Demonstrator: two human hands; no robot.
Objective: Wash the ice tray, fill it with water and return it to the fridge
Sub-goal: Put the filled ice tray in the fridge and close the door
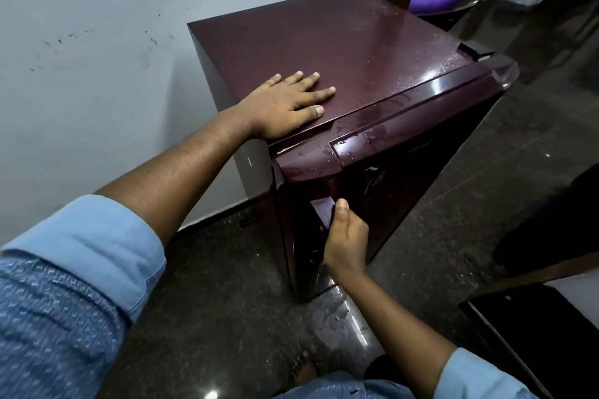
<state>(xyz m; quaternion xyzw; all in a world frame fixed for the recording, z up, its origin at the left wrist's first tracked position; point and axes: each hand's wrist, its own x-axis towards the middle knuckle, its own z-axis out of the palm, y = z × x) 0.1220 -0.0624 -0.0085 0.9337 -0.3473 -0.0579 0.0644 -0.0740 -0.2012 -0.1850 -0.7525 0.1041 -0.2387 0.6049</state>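
The fingers (341, 209) of our right hand (346, 236) are curling round the recessed handle (324, 212) at the door (421, 178) edge, lower centre of the frame; our left hand (285, 104) is lying flat, fingers straight, on the fridge (340, 48) top; the ice tray is not showing, and we are judging it to be inside; likely light, stiff and slick, so we are planning to hold both short ends; bare floor (227, 285) is lying before the door; the wall (97, 42) is crowding the left.
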